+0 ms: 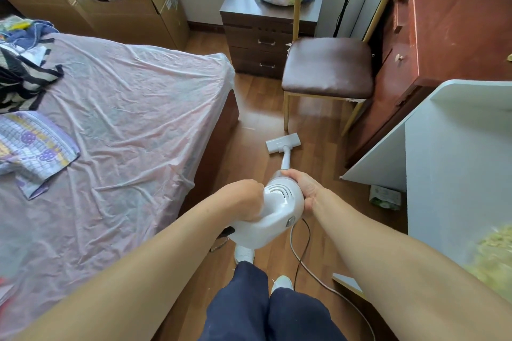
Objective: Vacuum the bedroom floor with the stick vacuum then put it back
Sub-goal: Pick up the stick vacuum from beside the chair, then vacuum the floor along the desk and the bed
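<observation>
I hold a white stick vacuum (273,209) in front of me with both hands. My left hand (243,199) is closed around its rear handle. My right hand (303,188) grips the right side of the motor body, near where the tube starts. The tube slants down and away to the flat white floor head (283,142), which rests on the wooden floor (257,119) just in front of the chair's front left leg. A power cord (310,266) trails from the vacuum back along the floor past my feet.
A bed (124,108) with a pink sheet fills the left. A brown-seated chair (328,66) and a dark drawer unit (257,44) stand ahead. A red-brown cabinet (432,44) and a white desk (454,152) line the right, with a small packet (385,198) on the floor. The floor strip between is narrow.
</observation>
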{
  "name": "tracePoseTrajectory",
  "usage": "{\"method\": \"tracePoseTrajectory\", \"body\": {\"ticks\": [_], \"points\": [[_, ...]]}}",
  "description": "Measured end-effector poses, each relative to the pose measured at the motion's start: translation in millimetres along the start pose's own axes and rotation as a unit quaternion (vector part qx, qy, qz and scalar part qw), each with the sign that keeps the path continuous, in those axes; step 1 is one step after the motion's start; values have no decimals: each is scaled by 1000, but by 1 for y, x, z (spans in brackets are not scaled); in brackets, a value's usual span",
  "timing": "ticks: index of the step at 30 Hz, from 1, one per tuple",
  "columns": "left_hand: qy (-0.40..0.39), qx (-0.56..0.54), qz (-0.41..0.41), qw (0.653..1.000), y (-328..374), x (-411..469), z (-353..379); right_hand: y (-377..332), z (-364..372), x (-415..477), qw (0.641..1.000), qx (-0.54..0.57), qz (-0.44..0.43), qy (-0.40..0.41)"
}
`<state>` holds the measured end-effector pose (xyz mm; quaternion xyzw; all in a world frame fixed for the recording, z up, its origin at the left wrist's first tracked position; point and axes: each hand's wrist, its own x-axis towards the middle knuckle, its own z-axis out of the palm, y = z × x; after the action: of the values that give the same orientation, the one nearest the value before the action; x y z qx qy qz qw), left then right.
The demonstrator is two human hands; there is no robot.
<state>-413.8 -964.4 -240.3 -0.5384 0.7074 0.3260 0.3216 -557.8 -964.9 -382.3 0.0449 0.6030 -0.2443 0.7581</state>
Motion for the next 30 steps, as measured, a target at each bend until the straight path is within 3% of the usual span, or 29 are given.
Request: {"method": "tracePoseTrajectory", "body": {"ticks": [16, 30], "points": [[12, 13, 10, 1000, -56, -7, -78, -59, 84, -5, 990, -138, -10, 29], [11, -7, -22, 1000, -128, -5, -121, -99, 173, -2, 959, -278, -11, 62]]}}
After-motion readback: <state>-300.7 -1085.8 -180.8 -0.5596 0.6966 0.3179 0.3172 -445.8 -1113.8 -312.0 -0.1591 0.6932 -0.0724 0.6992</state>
